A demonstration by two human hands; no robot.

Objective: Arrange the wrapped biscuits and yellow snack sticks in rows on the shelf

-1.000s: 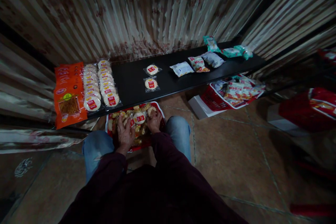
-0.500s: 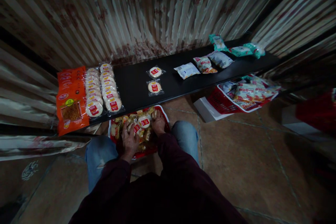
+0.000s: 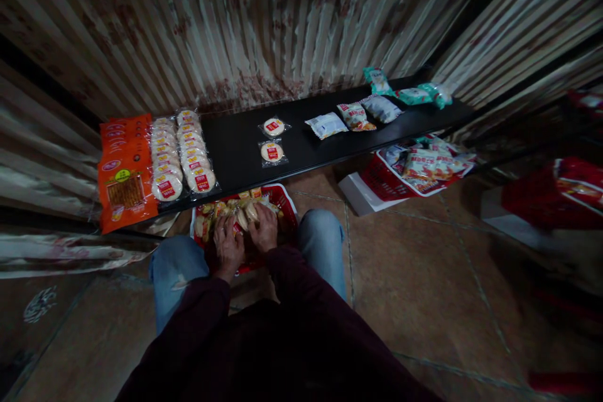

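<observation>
A red basket (image 3: 285, 199) with a white rim sits between my knees, filled with small snack packets in clear and yellowish wrappers. Inside it, several wrapped rice crackers (image 3: 242, 219) stand on edge in a short row between my two hands. My left hand (image 3: 229, 245) curls its fingers against the row's left end. At the other end, my right hand (image 3: 264, 228) grips the crackers from above, thumb toward me. On the black shelf above lie two single wrapped rice crackers (image 3: 272, 152), apart from two overlapping rows of the same crackers (image 3: 200, 177) at left.
Orange snack bags (image 3: 126, 169) lie at the shelf's left end. Farther right on the shelf (image 3: 235, 157) are white snack packets (image 3: 326, 125) and green packets (image 3: 414, 96). A second red basket (image 3: 377, 169) of packets stands by a white box (image 3: 362, 195) underneath. Pleated curtains hang behind.
My right hand has moved left from the basket's right side toward my left hand. Loose crackers that lay face-up are now gathered on edge between both hands. The view has shifted slightly.
</observation>
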